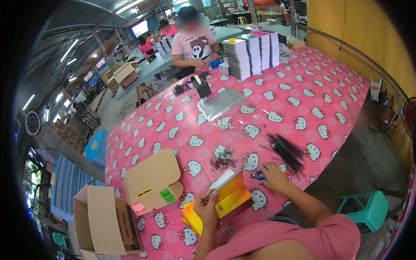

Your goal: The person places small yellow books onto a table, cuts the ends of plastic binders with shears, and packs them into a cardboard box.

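Observation:
My left hand grips a spiral notebook with a yellow-orange cover by its left edge, near the wire binding. The notebook is tilted, and a strip of white page shows beside its coil. Under it, another yellow spiral notebook lies partly hidden. My right hand is low over the table to the right, its fingers closed around small blue-handled pliers. Just beyond the notebook is a little heap of short black coil pieces. A bundle of long black binding coils lies past my right hand.
An open carton and a cardboard piece are at left. Clear plastic sheets and a tape dispenser lie farther off. Tall notebook stacks stand at the far side, near a seated co-worker. A green stool is at right.

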`<state>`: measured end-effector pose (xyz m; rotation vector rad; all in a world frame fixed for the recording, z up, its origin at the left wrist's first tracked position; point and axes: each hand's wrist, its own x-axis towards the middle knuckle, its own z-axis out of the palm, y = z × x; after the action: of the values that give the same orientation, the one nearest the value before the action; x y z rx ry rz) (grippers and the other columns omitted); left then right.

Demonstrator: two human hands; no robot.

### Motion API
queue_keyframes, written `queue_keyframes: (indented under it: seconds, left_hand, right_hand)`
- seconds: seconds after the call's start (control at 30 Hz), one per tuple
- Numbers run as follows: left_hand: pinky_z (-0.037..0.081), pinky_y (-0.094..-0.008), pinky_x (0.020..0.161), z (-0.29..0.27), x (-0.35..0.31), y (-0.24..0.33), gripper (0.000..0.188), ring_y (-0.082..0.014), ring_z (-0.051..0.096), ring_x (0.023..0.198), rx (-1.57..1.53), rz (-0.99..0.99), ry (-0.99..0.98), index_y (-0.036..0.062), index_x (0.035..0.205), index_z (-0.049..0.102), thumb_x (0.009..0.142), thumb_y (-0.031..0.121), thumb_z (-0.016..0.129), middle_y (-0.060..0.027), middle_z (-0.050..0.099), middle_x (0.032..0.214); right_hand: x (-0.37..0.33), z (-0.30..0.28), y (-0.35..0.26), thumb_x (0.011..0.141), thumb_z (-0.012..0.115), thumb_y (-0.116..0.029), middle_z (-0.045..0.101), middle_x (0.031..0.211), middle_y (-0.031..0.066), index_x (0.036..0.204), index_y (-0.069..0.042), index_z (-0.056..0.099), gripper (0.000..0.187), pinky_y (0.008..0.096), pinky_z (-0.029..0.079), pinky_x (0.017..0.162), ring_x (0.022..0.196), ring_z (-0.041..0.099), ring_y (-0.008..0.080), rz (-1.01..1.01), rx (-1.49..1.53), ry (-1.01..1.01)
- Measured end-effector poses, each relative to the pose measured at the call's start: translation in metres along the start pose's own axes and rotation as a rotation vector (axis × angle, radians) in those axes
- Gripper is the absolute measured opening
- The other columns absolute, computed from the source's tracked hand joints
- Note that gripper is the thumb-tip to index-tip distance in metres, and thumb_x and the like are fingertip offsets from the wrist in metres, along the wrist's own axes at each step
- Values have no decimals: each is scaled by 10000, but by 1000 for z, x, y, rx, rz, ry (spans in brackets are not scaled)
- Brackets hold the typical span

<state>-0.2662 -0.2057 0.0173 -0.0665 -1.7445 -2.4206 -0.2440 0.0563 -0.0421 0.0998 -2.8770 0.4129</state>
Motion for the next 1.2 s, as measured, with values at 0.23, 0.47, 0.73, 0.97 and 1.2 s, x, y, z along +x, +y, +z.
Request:
queue_keyframes:
  seconds: [0.23, 0.47, 0.73, 0.97, 1.2]
  left_hand:
    - [441, -187, 593, -16, 8, 20, 157, -58, 538, 668, 125, 64, 99, 11, 879, 600, 755, -44, 680, -14, 592, 800]
    - [473, -224, 678, 4, 37, 38, 172, -86, 569, 770, 236, 295, 102, -14, 901, 619, 748, -42, 694, -40, 618, 865]
    - [495, -266, 746, -4, 33, 41, 162, -163, 615, 836, 429, 520, 102, -19, 913, 625, 765, -82, 645, -123, 643, 920]
    - [502, -380, 732, -11, 33, 33, 175, -281, 633, 802, 729, 848, -28, 25, 865, 614, 734, -82, 660, -141, 653, 855]
    - [505, -354, 724, -14, 29, 34, 186, -261, 628, 785, 770, 880, 10, 38, 798, 600, 689, -86, 684, -114, 641, 822]
  right_hand:
    - [11, -18, -15, 771, 653, -329, 515, 1017, 175, 1110, -41, 541, 459, 416, 387, 859, 1006, 488, 324, 168, 161, -71]
    - [48, -96, -110, 818, 631, -282, 544, 1008, 189, 1070, -20, 541, 374, 400, 441, 766, 909, 531, 350, -161, 752, 25]
    - [66, -101, -148, 782, 658, -273, 550, 970, 167, 1029, -47, 556, 350, 417, 436, 778, 907, 536, 339, -379, 594, 147]
    - [81, -75, -110, 888, 558, -376, 659, 789, 61, 937, -1, 648, 388, 268, 485, 613, 727, 606, 109, -41, 1026, -709]
    - [51, -69, -110, 913, 500, -427, 595, 903, 16, 1074, -43, 598, 428, 269, 452, 691, 789, 541, 95, 271, 1286, -914]
